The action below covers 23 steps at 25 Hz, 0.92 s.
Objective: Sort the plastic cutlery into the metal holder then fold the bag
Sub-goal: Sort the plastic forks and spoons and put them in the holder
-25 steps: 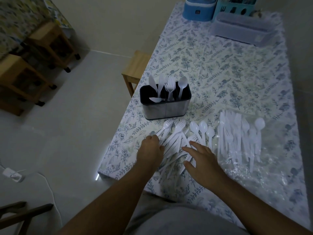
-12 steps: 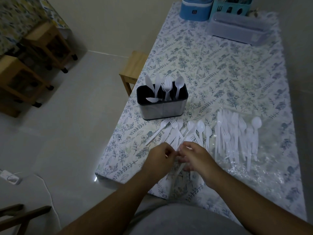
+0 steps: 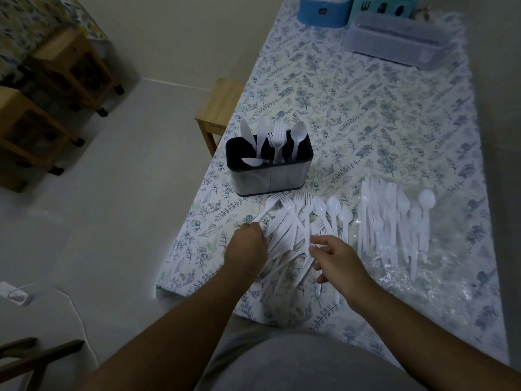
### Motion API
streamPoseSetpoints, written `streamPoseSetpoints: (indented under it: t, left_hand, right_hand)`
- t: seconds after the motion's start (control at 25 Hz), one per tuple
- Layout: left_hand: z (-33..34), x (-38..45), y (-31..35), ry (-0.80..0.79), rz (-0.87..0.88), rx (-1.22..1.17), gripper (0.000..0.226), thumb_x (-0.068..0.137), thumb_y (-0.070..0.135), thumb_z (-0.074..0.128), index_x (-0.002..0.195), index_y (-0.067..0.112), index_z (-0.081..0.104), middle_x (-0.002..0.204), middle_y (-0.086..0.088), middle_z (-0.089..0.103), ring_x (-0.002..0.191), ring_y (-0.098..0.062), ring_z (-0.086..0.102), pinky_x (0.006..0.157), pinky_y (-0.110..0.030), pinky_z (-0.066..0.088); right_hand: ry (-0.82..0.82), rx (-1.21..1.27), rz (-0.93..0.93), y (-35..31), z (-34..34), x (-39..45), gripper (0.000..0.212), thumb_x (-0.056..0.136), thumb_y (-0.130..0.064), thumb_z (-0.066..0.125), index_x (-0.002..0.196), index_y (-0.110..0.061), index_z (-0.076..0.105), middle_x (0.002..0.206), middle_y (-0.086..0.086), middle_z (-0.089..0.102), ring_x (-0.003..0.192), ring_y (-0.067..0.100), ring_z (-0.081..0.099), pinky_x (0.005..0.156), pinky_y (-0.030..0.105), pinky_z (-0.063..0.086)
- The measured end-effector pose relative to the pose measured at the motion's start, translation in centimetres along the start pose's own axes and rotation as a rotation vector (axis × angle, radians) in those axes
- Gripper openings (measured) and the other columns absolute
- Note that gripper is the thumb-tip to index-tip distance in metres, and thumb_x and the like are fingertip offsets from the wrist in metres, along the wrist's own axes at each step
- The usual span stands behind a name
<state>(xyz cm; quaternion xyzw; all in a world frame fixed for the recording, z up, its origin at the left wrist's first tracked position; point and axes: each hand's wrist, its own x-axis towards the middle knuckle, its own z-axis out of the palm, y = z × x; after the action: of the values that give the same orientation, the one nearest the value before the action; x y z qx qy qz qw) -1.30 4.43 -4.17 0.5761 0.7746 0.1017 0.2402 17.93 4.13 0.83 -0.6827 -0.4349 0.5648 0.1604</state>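
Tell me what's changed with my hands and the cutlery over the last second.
Half a second ago both hands met over the loose cutlery pile. They have since drawn apart: the left hand sits curled at the pile's left edge, the right hand hovers with fingers spread loosely. Whether either holds a piece is unclear. The metal holder, its contents and the cutlery on the bag look unchanged.

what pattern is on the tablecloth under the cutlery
A leafy botanical print, blue-green sprigs and flowers on white, across the tablecloth; the head view shows it best.
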Motion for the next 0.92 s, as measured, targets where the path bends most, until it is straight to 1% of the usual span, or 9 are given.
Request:
streamPoseSetpoints:
  t: [0.12,0.2,0.36,0.44,0.52,0.6,0.68,0.76,0.92]
  left_hand:
    - [-0.5,-0.3,0.2,0.025,0.005,-0.037,0.015,0.099,0.023,0.056,0.101,0.010,0.063,0.093,-0.004,0.064,0.079,-0.015,0.058,0.065,-0.024,0.045]
    - [-1.2,-1.2,0.9,0.024,-0.005,-0.187,0.011,0.098,0.023,0.060,0.094,0.014,0.064,0.085,0.003,0.063,0.076,-0.012,0.061,0.061,-0.021,0.045]
    - [-1.8,-3.4,3.6,-0.231,0.194,-0.473,0.005,0.092,0.021,0.068,0.093,0.017,0.071,0.080,0.011,0.068,0.070,0.001,0.063,0.065,-0.016,0.051]
    - [-1.2,-3.0,3.0,-0.157,0.220,-0.393,0.007,0.093,0.019,0.065,0.095,0.016,0.071,0.087,0.008,0.068,0.075,-0.003,0.063,0.070,-0.023,0.056]
    - [-0.7,-1.7,1.0,-0.004,0.115,-0.260,0.011,0.095,0.018,0.061,0.105,0.015,0.064,0.100,0.004,0.060,0.087,-0.010,0.059,0.077,-0.028,0.055]
    - [-0.4,-0.9,-0.8,0.020,0.037,-0.155,0.019,0.096,0.017,0.060,0.114,0.012,0.058,0.105,0.000,0.055,0.093,-0.015,0.055,0.077,-0.029,0.050]
    - [-0.1,-0.4,-1.7,-0.036,0.046,-0.038,0.017,0.098,0.018,0.057,0.112,0.009,0.057,0.100,-0.007,0.060,0.087,-0.019,0.057,0.069,-0.029,0.045]
    - [-0.5,-0.5,-1.6,-0.048,0.050,0.038,0.015,0.100,0.015,0.050,0.108,0.006,0.059,0.091,-0.007,0.061,0.078,-0.018,0.056,0.063,-0.026,0.040]
    - [-1.3,-3.1,-0.2,-0.084,0.020,-0.165,0.013,0.099,0.015,0.053,0.100,0.011,0.065,0.084,-0.001,0.066,0.064,-0.011,0.060,0.055,-0.023,0.046]
  right_hand:
    - [-0.040,-0.006,-0.003,-0.2,-0.1,-0.2,0.023,0.100,-0.018,0.057,0.121,-0.020,0.066,0.102,0.008,0.067,0.081,0.018,0.066,0.061,0.028,0.058]
    - [-0.075,0.065,0.010,-0.3,0.0,0.0,0.019,0.099,-0.021,0.059,0.116,-0.021,0.068,0.106,0.008,0.070,0.084,0.018,0.068,0.069,0.034,0.063]
    - [-0.154,0.200,0.074,-0.3,0.9,0.4,0.025,0.099,-0.039,0.059,0.111,-0.021,0.071,0.107,0.004,0.076,0.099,0.019,0.074,0.087,0.047,0.062]
    - [-0.072,0.219,0.091,-0.2,1.0,0.4,0.027,0.101,-0.037,0.056,0.106,-0.014,0.069,0.093,0.006,0.076,0.087,0.023,0.074,0.083,0.049,0.063]
    - [-0.021,0.250,0.109,0.3,0.7,0.4,0.029,0.101,-0.036,0.056,0.113,-0.010,0.062,0.080,0.007,0.064,0.066,0.021,0.063,0.062,0.038,0.061]
    - [-0.020,0.213,0.123,0.8,0.2,0.3,0.026,0.100,-0.039,0.057,0.116,-0.018,0.060,0.080,0.007,0.052,0.060,0.017,0.047,0.046,0.027,0.047]
    - [-0.040,0.231,0.148,1.2,0.0,0.5,0.022,0.100,-0.033,0.058,0.106,-0.012,0.062,0.078,0.006,0.048,0.061,0.016,0.041,0.049,0.029,0.039]
    - [-0.066,0.376,0.194,1.1,0.1,0.6,0.017,0.102,-0.016,0.054,0.109,-0.007,0.066,0.078,0.008,0.049,0.062,0.017,0.043,0.053,0.031,0.040]
    - [-0.141,0.557,0.220,0.5,0.5,0.3,0.016,0.101,-0.010,0.055,0.113,-0.004,0.064,0.082,0.014,0.057,0.069,0.022,0.056,0.074,0.042,0.059]
